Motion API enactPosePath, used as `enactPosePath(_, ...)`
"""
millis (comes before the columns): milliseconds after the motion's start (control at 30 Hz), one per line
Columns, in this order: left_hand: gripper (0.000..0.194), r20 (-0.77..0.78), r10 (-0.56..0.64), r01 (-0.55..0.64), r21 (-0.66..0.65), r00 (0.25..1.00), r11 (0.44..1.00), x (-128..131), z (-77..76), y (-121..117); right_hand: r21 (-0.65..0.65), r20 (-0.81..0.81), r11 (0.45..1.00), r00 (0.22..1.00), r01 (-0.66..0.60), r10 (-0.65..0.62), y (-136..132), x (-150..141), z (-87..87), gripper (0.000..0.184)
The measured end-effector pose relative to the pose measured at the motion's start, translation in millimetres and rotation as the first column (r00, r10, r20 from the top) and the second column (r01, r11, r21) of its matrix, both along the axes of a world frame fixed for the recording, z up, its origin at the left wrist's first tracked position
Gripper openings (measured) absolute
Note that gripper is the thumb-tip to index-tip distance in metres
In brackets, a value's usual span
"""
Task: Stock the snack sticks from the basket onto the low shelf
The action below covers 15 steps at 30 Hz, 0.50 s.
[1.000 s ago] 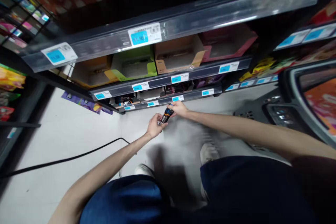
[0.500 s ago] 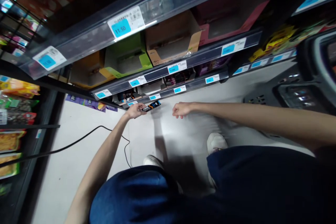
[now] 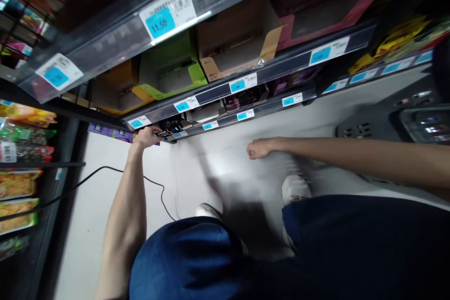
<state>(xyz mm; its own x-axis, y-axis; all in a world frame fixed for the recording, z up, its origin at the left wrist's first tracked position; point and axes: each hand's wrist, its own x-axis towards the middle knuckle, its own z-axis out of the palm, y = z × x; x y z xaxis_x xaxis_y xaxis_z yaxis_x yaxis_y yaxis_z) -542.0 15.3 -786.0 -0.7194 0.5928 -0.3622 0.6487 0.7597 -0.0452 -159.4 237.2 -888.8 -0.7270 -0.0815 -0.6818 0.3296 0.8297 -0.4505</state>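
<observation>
At the left end of the bottom shelf (image 3: 262, 107), my left hand (image 3: 146, 137) is closed on a small black snack packet (image 3: 162, 134). Dark packets with blue and orange marks (image 3: 176, 124) lie on the shelf right beside it; where the held one ends among them is hard to tell. My right hand (image 3: 259, 148) hangs over the floor in front of the shelf, fingers curled into a loose fist. Nothing shows in it.
Above are a green carton (image 3: 172, 72), a brown carton (image 3: 239, 37) and a price-tagged upper shelf edge (image 3: 116, 42). A black cable (image 3: 101, 168) crosses the floor at left. A dark grey machine (image 3: 372, 117) stands at right. Bagged snacks (image 3: 17, 183) fill the left rack.
My left hand has moved left and up with the packet, from over the floor to the shelf's left end. My right hand sits slightly further right, still curled. The view has shifted slightly.
</observation>
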Motion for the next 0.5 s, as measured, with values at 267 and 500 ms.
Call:
enactPosePath(267, 0.042, -0.302, -0.011, 0.008, -0.011, 0.953, 1.000, 3.5, -19.2, 5.9, -0.036, 0.017, 0.998, 0.999, 0.041, -0.041, 4.6, -9.9, -0.8, 0.033)
enactPosePath(500, 0.043, -0.238, -0.100, 0.116, 0.054, 0.966, 0.992, 1.8, -42.6, 34.4, -0.050, 0.033, 0.998, 0.998, 0.049, -0.047, 9.8, -10.7, -13.6, 0.034)
